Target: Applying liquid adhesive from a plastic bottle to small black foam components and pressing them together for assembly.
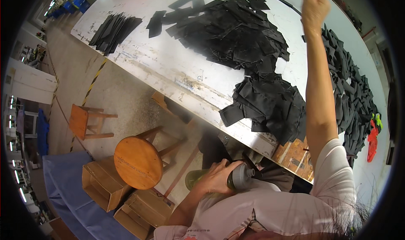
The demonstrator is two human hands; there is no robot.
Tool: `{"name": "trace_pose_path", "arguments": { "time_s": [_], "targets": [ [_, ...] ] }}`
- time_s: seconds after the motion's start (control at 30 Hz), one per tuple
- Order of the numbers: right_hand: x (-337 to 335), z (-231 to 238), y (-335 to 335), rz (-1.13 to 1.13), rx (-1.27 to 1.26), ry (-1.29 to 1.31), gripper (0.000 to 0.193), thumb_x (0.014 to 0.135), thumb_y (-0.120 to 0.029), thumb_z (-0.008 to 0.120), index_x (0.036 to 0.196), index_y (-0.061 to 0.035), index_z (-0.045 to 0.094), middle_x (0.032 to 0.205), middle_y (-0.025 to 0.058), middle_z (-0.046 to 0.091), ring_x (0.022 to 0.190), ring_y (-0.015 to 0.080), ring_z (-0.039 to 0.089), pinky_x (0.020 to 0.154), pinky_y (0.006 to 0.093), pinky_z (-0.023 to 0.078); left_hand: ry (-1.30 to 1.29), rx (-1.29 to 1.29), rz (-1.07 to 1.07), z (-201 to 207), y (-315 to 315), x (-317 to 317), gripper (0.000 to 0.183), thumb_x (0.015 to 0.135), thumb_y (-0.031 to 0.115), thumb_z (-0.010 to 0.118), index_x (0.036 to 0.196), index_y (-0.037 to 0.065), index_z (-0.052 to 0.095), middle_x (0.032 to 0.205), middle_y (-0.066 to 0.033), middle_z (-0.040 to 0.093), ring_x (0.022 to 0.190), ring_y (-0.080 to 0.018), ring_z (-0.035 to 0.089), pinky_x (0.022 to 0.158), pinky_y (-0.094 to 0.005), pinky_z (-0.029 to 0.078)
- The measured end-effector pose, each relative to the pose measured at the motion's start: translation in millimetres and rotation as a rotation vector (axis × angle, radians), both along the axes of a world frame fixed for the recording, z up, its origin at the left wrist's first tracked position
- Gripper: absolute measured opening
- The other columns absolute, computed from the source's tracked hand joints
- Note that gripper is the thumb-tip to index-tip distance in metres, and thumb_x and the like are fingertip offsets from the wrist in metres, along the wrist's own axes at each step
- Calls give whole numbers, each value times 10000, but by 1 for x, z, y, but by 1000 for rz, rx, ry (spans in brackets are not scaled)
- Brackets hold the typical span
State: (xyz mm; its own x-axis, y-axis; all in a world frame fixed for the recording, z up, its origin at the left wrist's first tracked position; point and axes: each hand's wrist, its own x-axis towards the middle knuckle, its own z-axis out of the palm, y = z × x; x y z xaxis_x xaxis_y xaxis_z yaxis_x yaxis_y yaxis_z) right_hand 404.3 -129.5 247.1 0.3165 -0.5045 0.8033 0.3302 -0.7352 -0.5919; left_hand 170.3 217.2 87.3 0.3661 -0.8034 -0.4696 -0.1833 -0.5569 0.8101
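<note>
My left hand (217, 177) is wrapped around a greenish see-through bottle (193, 179) with a grey cap (242, 176), held close to my body below the table edge. My right arm stretches far across the table. At its end, my right hand (315, 10) is closed at the top of the view, and whatever its fingers hold, if anything, is hidden. A thin black strip (287, 4) lies just left of that hand. A large heap of flat black fabric pieces (236, 33) spreads over the white table (168, 67), with a smaller pile (270, 105) nearer me.
Another long black heap (350, 88) lies right of my arm, beside a red and yellow-green item (372, 141). A row of black strips (114, 31) sits at the table's left end. A round wooden stool (138, 162), a smaller stool (84, 122) and cardboard boxes (103, 185) stand left.
</note>
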Motion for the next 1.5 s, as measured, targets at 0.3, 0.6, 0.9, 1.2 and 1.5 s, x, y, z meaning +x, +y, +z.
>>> {"name": "trace_pose_path", "arguments": {
  "time_s": [0.3, 0.6, 0.9, 1.2, 1.5],
  "targets": [
    [-67, -44, 7, -22, -53, 702, 269, 781, -265, 587, 920, -40, 633, 674, 102, 613, 477, 128, 558, 502, 269, 462, -12, -52, 39, 2, -1, 0, 868, 482, 268, 734, 1253, 240, 337, 1030, -163, 431, 911, -401, 451, 815, -440, 394],
    [-132, -79, 40, 186, -182, 825, 156, 742, -102, 589, 844, 11, 620, 720, 139, 609, 688, 216, 592, 647, 278, 463, -130, -154, 94, 16, -10, 1, 895, 462, 238, 756, 1258, 212, 348, 1119, -146, 409, 1002, -371, 434, 838, -429, 385],
    [-318, -78, 110, 208, 152, 533, 100, 777, -33, 531, 847, 7, 591, 628, 87, 565, 521, 147, 542, 482, 251, 426, -229, -369, -12, 18, -31, -12, 935, 406, 191, 787, 1226, 38, 364, 1117, -157, 446, 1024, -308, 469, 871, -376, 381],
    [-457, -141, 130, 45, 357, 722, 87, 783, -60, 552, 781, 18, 590, 623, 112, 565, 522, 183, 550, 486, 274, 427, -188, -501, -84, 23, -68, -50, 873, 419, 180, 783, 1195, 47, 406, 1087, -148, 448, 1004, -323, 454, 843, -383, 384],
    [-467, -139, 115, 185, 917, 609, 262, 865, -190, 490, 752, 23, 592, 543, 1, 480, 500, 42, 423, 442, 197, 329, -251, -449, -151, 24, -80, -74, 870, 437, 202, 769, 1214, 93, 393, 1065, -146, 450, 991, -314, 446, 835, -377, 356]
  ]
}}
